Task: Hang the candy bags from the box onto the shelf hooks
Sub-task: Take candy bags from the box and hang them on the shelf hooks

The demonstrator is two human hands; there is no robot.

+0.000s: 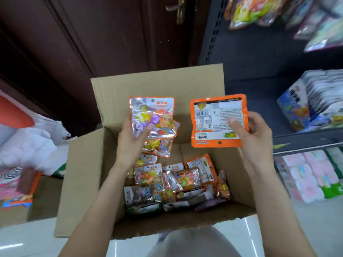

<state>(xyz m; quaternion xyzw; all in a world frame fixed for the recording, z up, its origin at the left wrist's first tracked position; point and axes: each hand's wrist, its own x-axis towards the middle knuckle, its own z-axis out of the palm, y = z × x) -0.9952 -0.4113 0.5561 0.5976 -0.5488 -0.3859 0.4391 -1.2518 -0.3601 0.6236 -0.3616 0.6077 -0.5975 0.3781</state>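
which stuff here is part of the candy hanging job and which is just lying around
Part of the job:
- cardboard box with loose candy bags
- front-facing bags in the left hand
- back-facing bag in the right hand
- shelf with hanging bags

Just lying about:
- white plastic bag
- blue carton
- pink packs
- door

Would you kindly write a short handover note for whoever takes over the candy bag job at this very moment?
Left hand: holds a small stack of candy bags, front sides up, above the box.
Right hand: holds one orange bag, back side up with the barcode showing, its hang hole towards you.
Box: open on the floor, many bags inside.
Shelf: to the right; hanging bags at its top.
Left: hang the held bags, then empty the box.
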